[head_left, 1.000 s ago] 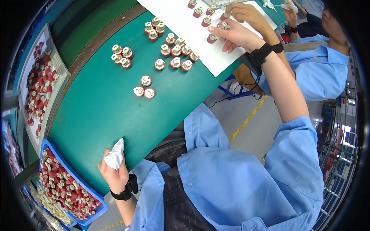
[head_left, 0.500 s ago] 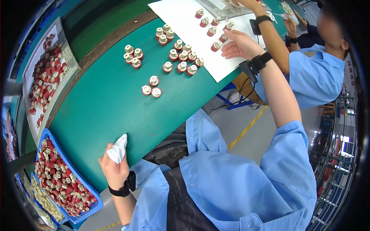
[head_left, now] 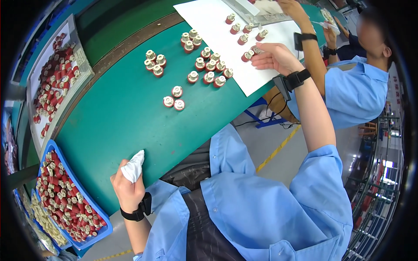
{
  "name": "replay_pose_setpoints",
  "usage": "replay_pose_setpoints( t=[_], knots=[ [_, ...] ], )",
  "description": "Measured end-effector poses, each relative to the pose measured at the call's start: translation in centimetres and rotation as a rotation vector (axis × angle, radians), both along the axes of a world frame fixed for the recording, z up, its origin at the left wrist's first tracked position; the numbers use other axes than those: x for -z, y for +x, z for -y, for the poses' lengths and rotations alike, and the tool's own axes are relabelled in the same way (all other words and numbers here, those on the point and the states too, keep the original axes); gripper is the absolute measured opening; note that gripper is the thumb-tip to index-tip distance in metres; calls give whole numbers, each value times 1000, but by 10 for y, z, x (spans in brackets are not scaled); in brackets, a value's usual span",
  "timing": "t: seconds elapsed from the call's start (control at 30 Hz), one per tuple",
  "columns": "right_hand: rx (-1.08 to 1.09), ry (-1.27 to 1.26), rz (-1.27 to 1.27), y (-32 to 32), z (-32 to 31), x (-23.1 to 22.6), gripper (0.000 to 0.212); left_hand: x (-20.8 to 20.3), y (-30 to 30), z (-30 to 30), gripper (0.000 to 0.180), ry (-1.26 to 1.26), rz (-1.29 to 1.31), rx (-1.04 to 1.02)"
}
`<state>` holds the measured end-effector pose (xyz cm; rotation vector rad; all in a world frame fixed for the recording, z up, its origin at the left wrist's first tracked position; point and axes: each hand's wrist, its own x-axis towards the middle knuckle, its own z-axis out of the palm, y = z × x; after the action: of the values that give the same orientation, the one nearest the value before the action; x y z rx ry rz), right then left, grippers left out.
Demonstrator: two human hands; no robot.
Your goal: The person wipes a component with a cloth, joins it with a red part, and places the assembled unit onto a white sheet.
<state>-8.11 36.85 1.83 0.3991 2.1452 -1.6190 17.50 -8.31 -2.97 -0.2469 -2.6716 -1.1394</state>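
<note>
My left hand (head_left: 127, 187) is closed around a crumpled white cloth (head_left: 134, 168) near the table's front edge. On the far right, my right hand (head_left: 278, 59) reaches over a white sheet (head_left: 204, 19) with its fingers stretched out and apart. Beside its fingertips stand a red-based metal fitting (head_left: 247, 55) and a second fitting (head_left: 256, 49), partly covered by the fingers; whether they touch cannot be told. Several more such fittings (head_left: 243, 39) stand upright on the sheet. Others stand in groups on the green tabletop (head_left: 130, 117), including a cluster of three (head_left: 178, 104).
At the lower left, a blue bin (head_left: 102, 222) is heaped with red-and-metal parts. A framed tray (head_left: 82, 56) of similar parts stands beyond it. A co-worker (head_left: 355, 91) sits at right, one hand (head_left: 292, 8) over a grey tray (head_left: 270, 18) at the sheet's far end.
The view has shifted slightly. My right hand has come a little nearer, and the two fittings by its fingers stand closer together. My left hand still grips the cloth.
</note>
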Motion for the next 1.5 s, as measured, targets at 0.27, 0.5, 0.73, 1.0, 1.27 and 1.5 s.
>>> replay_pose_setpoints(
  t=[0.27,0.5,0.73,1.0,1.27,1.5],
  knots=[
    [-128,181,-89,4,3,0,49,1,2,1,31,-5,-16,6],
    [-204,303,-164,-6,12,-1,49,4,2,3,32,-19,2,12],
    [-419,348,-141,-24,-3,11,49,4,-1,5,31,-47,-18,26],
    [-390,314,-299,-12,-5,26,51,6,-2,5,28,1,-12,7],
    [-255,278,-444,8,9,20,47,9,1,7,26,-13,-27,-4],
    [-491,660,-784,12,11,34,38,9,2,8,24,2,-39,4]
  ],
)
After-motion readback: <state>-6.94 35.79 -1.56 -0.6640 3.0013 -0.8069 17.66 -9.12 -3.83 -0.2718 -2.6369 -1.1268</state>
